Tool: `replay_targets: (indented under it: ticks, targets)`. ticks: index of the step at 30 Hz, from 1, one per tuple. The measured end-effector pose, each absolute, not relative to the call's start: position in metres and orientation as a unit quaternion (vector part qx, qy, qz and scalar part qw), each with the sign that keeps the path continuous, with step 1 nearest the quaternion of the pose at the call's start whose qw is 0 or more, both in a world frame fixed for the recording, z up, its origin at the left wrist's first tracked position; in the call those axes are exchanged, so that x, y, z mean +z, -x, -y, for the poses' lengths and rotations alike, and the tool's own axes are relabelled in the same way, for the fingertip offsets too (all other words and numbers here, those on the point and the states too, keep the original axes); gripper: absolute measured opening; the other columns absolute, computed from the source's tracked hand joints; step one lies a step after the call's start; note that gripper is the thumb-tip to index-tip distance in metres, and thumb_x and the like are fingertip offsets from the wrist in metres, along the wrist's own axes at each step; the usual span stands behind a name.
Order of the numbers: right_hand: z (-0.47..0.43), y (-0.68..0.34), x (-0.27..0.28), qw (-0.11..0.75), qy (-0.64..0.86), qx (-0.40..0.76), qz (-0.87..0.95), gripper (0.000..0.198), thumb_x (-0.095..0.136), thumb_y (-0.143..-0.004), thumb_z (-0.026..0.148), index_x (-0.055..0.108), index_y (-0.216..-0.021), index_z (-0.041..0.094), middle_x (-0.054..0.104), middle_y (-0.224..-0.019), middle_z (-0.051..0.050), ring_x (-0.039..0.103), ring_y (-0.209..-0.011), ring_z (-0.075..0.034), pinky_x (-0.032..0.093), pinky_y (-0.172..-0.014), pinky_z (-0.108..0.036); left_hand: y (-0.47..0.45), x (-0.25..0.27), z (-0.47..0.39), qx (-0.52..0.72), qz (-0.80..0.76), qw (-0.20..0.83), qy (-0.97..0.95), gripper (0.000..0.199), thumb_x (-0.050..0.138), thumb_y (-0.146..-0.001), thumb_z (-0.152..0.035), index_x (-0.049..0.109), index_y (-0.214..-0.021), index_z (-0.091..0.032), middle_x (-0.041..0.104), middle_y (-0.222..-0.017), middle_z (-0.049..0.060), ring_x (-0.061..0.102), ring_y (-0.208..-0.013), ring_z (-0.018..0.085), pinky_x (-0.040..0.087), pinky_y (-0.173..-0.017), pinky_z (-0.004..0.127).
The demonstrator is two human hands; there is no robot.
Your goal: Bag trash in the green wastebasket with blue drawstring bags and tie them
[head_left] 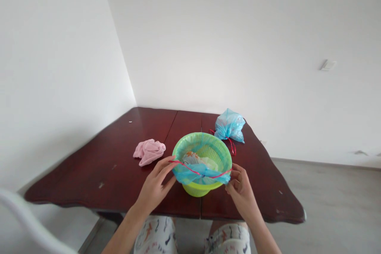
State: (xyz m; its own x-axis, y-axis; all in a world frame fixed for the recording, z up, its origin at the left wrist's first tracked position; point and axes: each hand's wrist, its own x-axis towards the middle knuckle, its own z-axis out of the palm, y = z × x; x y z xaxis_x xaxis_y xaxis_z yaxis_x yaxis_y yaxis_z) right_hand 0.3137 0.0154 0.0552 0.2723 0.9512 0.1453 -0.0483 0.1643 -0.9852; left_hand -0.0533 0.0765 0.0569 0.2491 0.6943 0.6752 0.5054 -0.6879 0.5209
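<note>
A light green plastic basket (pixel 195 191) with perforated walls stands near the front of the table. A thin blue drawstring trash bag (pixel 190 175) lines it, bunched over the front rim, with its red drawstring (pixel 189 168) stretched across the opening. Inside lie crumpled pale wrappers (pixel 192 158), one with orange marks. My left hand (pixel 159 178) grips the bag's edge at the left rim, between fingers and thumb. At the right rim, the curled fingers of my right hand (pixel 239 188) pinch the other side of the bag.
Left of the basket lies a crumpled pink cloth (pixel 149 151). Behind it, to the right, sits a filled blue bag (pixel 229 124) tied with red string. The dark red wooden table (pixel 116 158) has wavy edges and meets white walls. A white curved object (pixel 26 218) shows at lower left.
</note>
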Motion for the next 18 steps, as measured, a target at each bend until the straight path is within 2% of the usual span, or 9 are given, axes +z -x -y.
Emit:
replay_targets:
  ticks: [2, 4, 7, 10, 13, 18]
  targets:
    - [-0.017, -0.316, 0.05, 0.606, 0.518, 0.4, 0.452, 0.052, 0.098, -0.088, 0.04, 0.076, -0.134, 0.027, 0.078, -0.1, -0.003, 0.066, -0.074, -0.019, 0.054, -0.067, -0.032, 0.05, 0.056, -0.075, 0.537, -0.376, 0.082, -0.751, 0.028, 0.078, -0.114, -0.022, 0.089, -0.135, -0.036, 0.08, -0.148, 0.011, 0.083, -0.13, 0.03, 0.07, -0.112, 0.045]
    - [-0.019, -0.32, 0.05, 0.589, 0.529, 0.395, 0.466, 0.037, 0.097, -0.092, 0.051, 0.082, -0.112, 0.025, 0.073, -0.087, -0.002, 0.061, -0.069, -0.019, 0.049, -0.063, -0.031, 0.049, 0.057, -0.075, 0.579, -0.364, 0.07, -0.726, 0.021, 0.08, -0.11, -0.019, 0.092, -0.116, -0.035, 0.083, -0.136, 0.009, 0.085, -0.114, 0.027, 0.072, -0.1, 0.041]
    - [-0.022, -0.326, 0.054, 0.573, 0.541, 0.383, 0.482, 0.042, 0.094, -0.094, 0.064, 0.081, -0.093, 0.024, 0.07, -0.077, -0.002, 0.058, -0.066, -0.019, 0.046, -0.06, -0.031, 0.052, 0.06, -0.08, 0.61, -0.357, 0.084, -0.702, 0.02, 0.083, -0.107, -0.018, 0.092, -0.11, -0.035, 0.084, -0.128, 0.008, 0.083, -0.112, 0.028, 0.07, -0.103, 0.044]
    - [-0.026, -0.33, 0.065, 0.575, 0.553, 0.363, 0.483, 0.05, 0.092, -0.094, 0.073, 0.083, -0.093, 0.024, 0.073, -0.077, -0.005, 0.062, -0.065, -0.02, 0.05, -0.061, -0.033, 0.055, 0.063, -0.089, 0.616, -0.372, 0.153, -0.677, 0.013, 0.08, -0.11, -0.022, 0.088, -0.113, -0.033, 0.085, -0.125, 0.008, 0.082, -0.119, 0.03, 0.067, -0.11, 0.047]
    - [-0.032, -0.333, 0.079, 0.589, 0.556, 0.344, 0.475, 0.054, 0.09, -0.094, 0.078, 0.082, -0.097, 0.024, 0.075, -0.076, -0.006, 0.063, -0.06, -0.021, 0.052, -0.057, -0.035, 0.056, 0.07, -0.099, 0.607, -0.384, 0.21, -0.664, 0.008, 0.078, -0.113, -0.027, 0.084, -0.117, -0.031, 0.085, -0.128, 0.01, 0.082, -0.123, 0.03, 0.067, -0.108, 0.046]
    - [-0.042, -0.337, 0.095, 0.594, 0.567, 0.297, 0.488, 0.046, 0.088, -0.1, 0.071, 0.081, -0.106, 0.027, 0.074, -0.075, -0.004, 0.064, -0.055, -0.022, 0.049, -0.053, -0.034, 0.056, 0.091, -0.116, 0.604, -0.381, 0.222, -0.663, 0.006, 0.081, -0.111, -0.031, 0.084, -0.114, -0.028, 0.087, -0.129, 0.011, 0.083, -0.123, 0.032, 0.068, -0.11, 0.048]
